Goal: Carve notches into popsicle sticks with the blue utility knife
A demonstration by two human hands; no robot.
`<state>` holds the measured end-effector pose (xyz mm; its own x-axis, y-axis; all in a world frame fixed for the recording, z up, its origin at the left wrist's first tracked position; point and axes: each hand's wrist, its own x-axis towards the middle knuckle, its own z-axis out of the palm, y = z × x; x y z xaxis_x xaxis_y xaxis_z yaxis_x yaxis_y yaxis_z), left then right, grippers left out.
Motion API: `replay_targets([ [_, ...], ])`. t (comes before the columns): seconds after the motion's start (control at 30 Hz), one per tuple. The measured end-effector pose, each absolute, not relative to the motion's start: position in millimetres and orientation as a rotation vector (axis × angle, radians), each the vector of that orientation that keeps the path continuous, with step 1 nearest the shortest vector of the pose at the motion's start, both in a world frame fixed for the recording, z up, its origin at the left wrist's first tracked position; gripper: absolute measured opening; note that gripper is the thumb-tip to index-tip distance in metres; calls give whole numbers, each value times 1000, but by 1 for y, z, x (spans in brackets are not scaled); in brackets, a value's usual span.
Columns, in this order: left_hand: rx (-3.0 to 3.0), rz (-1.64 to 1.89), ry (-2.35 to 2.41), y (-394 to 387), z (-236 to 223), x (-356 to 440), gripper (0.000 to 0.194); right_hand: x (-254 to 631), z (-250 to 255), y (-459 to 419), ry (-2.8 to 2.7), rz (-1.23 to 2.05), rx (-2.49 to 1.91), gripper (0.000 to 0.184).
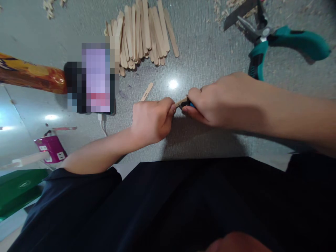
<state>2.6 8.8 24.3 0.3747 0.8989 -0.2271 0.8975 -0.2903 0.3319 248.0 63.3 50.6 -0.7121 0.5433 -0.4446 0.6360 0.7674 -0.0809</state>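
Observation:
My left hand (pixel 153 119) is closed, pinching a wooden craft stick (pixel 181 102) at its fingertips. From the other side, my right hand (pixel 210 101) is wrapped round a small knife (pixel 186 103) with a black and blue handle. Its thin pointed tip touches or lies very close to the stick, between the two hands. Most of the handle is hidden in my right fingers. Just beyond my left hand lies another craft stick (pixel 147 91) with a narrow slot in it, its lower end out of sight behind the hand.
A heap of craft sticks (pixel 138 35) lies at the back. Green-handled pliers (pixel 265 33) rest at the upper right by a flat metal blade (pixel 237 15) and wood shavings (pixel 220 12). Leftward are a pixelated phone (pixel 98 78), an orange bottle (pixel 34 75) and a purple power strip (pixel 54 147).

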Motion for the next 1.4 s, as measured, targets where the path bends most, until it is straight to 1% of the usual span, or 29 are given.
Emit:
replay_targets([
  [0.13, 2211, 5, 1565, 9, 25, 3, 41, 248, 50, 63, 2589, -280, 861, 63],
  [0.3, 2201, -14, 1570, 9, 26, 4, 41, 249, 51, 64, 2573, -315, 874, 62],
  [0.67, 2348, 36, 1533, 8, 17, 2, 46, 249, 49, 59, 2588, -315, 903, 60],
  [0.9, 2511, 96, 1516, 4, 9, 0, 35, 246, 47, 53, 2565, -320, 1004, 63],
  [1.07, 2547, 160, 1499, 0, 8, -1, 33, 244, 49, 48, 2566, -337, 1076, 62],
  [1.17, 2554, 243, 1471, -1, 4, -2, 32, 242, 52, 47, 2562, -348, 1099, 57],
  [1.3, 2516, 390, 1439, -2, -4, -5, 28, 241, 54, 46, 2579, -286, 1035, 61],
  [1.4, 2399, 458, 1435, -2, -6, -6, 27, 241, 53, 44, 2590, -293, 1090, 58],
])
